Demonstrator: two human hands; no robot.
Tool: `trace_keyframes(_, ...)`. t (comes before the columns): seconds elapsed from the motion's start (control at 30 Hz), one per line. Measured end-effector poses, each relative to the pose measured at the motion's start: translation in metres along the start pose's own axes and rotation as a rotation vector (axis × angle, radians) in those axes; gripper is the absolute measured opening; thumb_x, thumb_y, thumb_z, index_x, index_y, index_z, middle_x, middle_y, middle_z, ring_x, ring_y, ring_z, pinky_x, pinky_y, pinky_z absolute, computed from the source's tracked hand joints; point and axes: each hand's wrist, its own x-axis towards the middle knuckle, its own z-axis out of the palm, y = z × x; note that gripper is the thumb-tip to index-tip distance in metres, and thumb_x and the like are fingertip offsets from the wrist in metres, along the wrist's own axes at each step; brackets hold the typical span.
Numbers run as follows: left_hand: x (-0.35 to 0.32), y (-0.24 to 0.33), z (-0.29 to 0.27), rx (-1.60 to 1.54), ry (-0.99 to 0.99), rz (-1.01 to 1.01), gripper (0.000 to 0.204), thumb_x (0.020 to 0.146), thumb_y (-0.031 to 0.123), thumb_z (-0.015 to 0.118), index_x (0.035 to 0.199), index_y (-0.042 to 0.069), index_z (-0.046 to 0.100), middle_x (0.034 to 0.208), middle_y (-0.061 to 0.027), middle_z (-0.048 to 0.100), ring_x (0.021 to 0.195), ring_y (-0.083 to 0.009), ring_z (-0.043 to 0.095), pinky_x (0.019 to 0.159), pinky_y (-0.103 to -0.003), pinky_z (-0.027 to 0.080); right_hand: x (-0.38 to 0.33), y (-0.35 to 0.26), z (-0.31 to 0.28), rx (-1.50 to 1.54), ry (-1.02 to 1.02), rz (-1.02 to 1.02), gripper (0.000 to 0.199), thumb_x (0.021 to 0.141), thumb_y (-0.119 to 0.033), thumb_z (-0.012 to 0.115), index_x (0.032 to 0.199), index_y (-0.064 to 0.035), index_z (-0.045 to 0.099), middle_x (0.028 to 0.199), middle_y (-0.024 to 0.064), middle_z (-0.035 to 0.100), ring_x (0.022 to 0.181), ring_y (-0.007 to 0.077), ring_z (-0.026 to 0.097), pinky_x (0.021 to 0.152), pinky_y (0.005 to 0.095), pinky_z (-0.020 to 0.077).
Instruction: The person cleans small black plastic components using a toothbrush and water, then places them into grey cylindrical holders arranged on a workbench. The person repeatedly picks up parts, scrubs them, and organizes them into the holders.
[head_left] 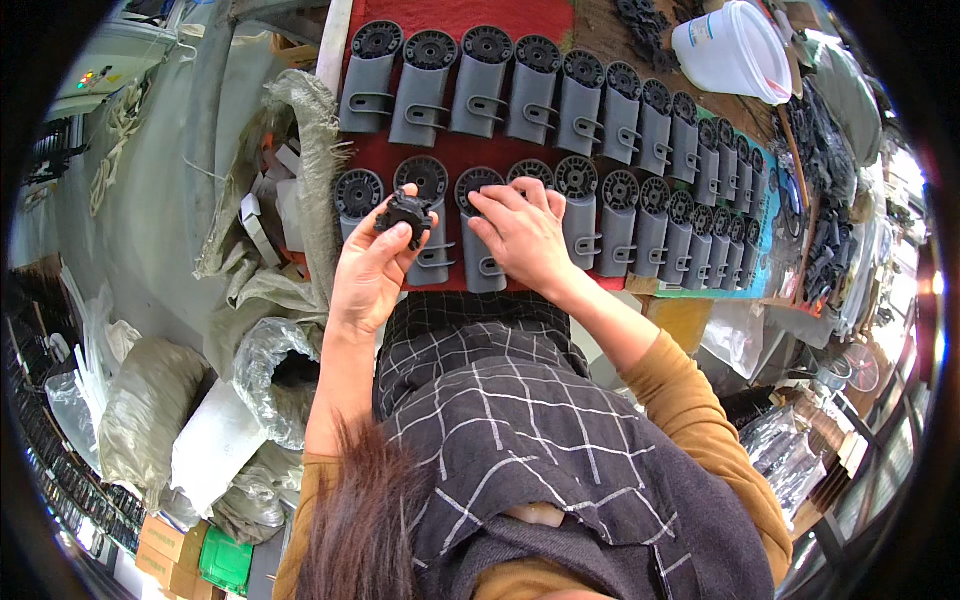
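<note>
Two rows of grey plastic clip housings with black round toothed caps lie on a red mat on the workbench. My left hand holds a small black toothed part between its fingertips, above the near row's left end. My right hand lies palm down on the near row, fingers pressing on the grey housing with a black cap. A dark checked apron covers my lap below the bench edge.
A white plastic tub stands at the back right. Piles of black parts lie along the bench's right side. Woven sacks and plastic bags crowd the floor at left, with cardboard boxes and a green crate lower left.
</note>
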Motion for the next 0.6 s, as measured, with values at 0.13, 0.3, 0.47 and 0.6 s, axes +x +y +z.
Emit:
trace_keyframes(0.13,0.004,-0.005,0.010,0.023,-0.032,-0.077,0.043,0.090,-0.002,0.060,0.132,0.001,0.053,0.123,-0.0077,0.061,0.109,-0.0161,0.061,0.096,-0.030,0.051,0.013,-0.016,-0.021,0.724,-0.082,0.146,0.023,0.085,-0.027,0.068,0.101,-0.0114,0.072,0.099,0.0050,0.065,0.102,0.0252,0.052,0.093,0.0398,0.0361)
trace_keyframes(0.3,0.008,-0.011,0.017,0.047,-0.043,-0.113,0.039,0.089,0.001,0.062,0.128,0.002,0.057,0.114,-0.0046,0.065,0.103,-0.0121,0.063,0.092,-0.028,0.052,0.010,-0.011,-0.036,0.995,-0.093,0.427,0.020,0.089,-0.018,0.067,0.101,-0.0019,0.068,0.091,0.0019,0.064,0.089,0.0117,0.054,0.083,0.0274,0.0427)
trace_keyframes(0.47,0.017,-0.020,0.011,0.047,-0.017,-0.146,0.031,0.090,0.000,0.061,0.121,0.001,0.059,0.110,-0.0074,0.066,0.100,-0.0174,0.065,0.091,-0.029,0.055,-0.010,0.014,-0.032,1.290,0.038,0.650,0.020,0.088,-0.018,0.069,0.095,0.0012,0.068,0.084,0.0016,0.062,0.081,0.0082,0.056,0.076,0.0247,0.0457)
trace_keyframes(0.6,0.021,-0.027,0.011,0.010,-0.043,-0.160,0.028,0.089,-0.001,0.062,0.116,0.003,0.062,0.107,-0.0080,0.068,0.099,-0.0181,0.066,0.089,-0.030,0.056,-0.013,0.040,-0.027,0.558,0.140,0.662,0.023,0.083,-0.029,0.071,0.088,-0.0070,0.072,0.084,0.0049,0.066,0.084,0.0200,0.060,0.080,0.0363,0.0447)
